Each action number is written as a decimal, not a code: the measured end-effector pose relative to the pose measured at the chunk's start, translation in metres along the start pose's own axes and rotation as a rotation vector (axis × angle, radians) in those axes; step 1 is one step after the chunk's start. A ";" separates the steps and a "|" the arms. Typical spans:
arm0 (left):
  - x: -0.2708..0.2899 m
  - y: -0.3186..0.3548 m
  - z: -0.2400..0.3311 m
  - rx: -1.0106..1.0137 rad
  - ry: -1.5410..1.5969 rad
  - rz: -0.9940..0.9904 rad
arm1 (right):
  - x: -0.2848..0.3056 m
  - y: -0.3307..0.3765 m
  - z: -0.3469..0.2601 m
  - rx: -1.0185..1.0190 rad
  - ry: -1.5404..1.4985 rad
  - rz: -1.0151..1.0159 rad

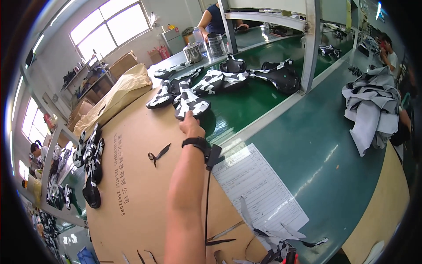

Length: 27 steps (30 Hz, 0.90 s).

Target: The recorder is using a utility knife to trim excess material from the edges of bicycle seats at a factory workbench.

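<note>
Cover (194, 104) was beside others (210, 82), pinched in the closed left hand (192, 127).
Several looked already formed; how many remained, and the unseen right hand's state, I could not tell.

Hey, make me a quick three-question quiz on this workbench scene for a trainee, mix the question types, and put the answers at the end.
1. True or false: a dark wristband is worn behind the outstretched hand.

2. Which thing is nearest that hand?
A) metal canister
B) black-and-white patterned piece
C) heap of grey fabric

3. Fill in the blank: the paper sheet lies to the ____ of the forearm in the picture.

Key:
1. True
2. B
3. right
</note>
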<state>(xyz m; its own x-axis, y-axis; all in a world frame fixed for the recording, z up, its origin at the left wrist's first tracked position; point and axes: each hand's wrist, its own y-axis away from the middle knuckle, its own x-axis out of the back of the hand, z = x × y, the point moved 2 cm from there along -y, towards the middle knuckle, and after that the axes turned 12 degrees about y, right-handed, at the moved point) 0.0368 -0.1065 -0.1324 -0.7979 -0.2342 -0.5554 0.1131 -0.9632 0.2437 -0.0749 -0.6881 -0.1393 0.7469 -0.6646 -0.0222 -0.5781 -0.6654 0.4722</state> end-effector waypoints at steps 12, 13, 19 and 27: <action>0.162 0.252 0.291 -1.297 -1.220 -0.663 | 0.001 0.006 -0.018 0.247 0.308 -0.015; 0.194 0.283 0.316 -1.385 -1.358 -0.655 | -0.001 0.011 -0.027 0.314 0.358 -0.007; 0.357 0.410 0.347 -1.184 -1.761 -0.525 | -0.018 0.036 -0.054 0.756 0.574 0.070; 0.405 0.487 0.266 -0.736 -1.266 -0.663 | -0.063 0.090 -0.071 0.156 -0.071 -0.536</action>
<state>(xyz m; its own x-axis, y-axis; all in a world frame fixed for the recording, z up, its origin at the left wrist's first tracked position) -0.3888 -0.6352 -0.0271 -0.7304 0.1239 0.6717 -0.4870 -0.7840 -0.3850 -0.1508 -0.6825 -0.0331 0.9285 -0.2377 -0.2852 -0.1700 -0.9551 0.2425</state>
